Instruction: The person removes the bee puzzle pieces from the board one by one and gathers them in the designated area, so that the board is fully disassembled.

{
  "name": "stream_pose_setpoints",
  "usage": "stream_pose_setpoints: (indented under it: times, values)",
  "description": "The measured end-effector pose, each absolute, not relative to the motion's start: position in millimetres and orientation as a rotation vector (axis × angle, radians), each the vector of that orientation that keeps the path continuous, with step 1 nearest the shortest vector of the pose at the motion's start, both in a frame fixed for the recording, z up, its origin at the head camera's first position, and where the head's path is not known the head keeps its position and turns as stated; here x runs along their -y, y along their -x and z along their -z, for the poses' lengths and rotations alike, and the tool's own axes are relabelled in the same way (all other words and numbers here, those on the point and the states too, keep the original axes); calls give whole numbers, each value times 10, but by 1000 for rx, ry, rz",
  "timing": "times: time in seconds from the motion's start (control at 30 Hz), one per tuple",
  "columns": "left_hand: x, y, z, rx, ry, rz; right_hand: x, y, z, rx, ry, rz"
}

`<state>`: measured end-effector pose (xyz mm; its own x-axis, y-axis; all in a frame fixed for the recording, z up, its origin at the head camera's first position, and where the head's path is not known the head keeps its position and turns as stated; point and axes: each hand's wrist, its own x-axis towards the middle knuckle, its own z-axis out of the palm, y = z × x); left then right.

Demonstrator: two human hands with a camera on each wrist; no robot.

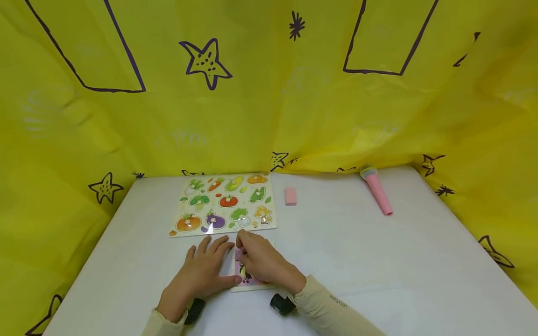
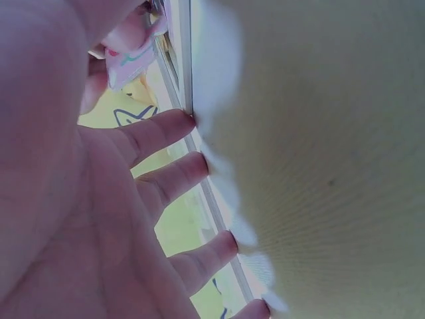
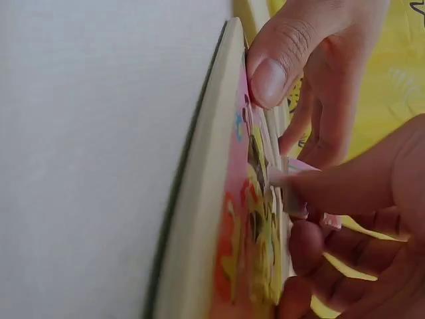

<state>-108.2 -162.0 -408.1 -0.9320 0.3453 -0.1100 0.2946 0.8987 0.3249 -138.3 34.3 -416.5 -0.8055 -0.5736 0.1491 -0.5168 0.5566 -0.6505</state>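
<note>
A small jigsaw puzzle with a pale frame and a pink picture lies on the table in front of me. My left hand is spread beside it on the left, its thumb resting on the frame's near left corner and its fingers on the tabletop. Over the puzzle, my right hand pinches a small pink-printed puzzle piece between thumb and fingers. The piece shows in the left wrist view too, tilted above the board. My right hand hides much of the picture in the head view.
Just beyond my hands lies a white vegetable peg board. A pink block is to its right, and a pink toy microphone lies at the far right. Yellow printed cloth hangs behind the white table.
</note>
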Motion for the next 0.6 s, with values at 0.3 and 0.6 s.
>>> stream_pose_setpoints:
  times: [0.3, 0.6]
  values:
    - [1653, 1083, 4098, -2890, -515, -425, -443, 1401, 4113, -2708, 911, 1181]
    - [1680, 1093, 4097, -2808, -541, -471, -1007, 1506, 4100, -2735, 758, 1372]
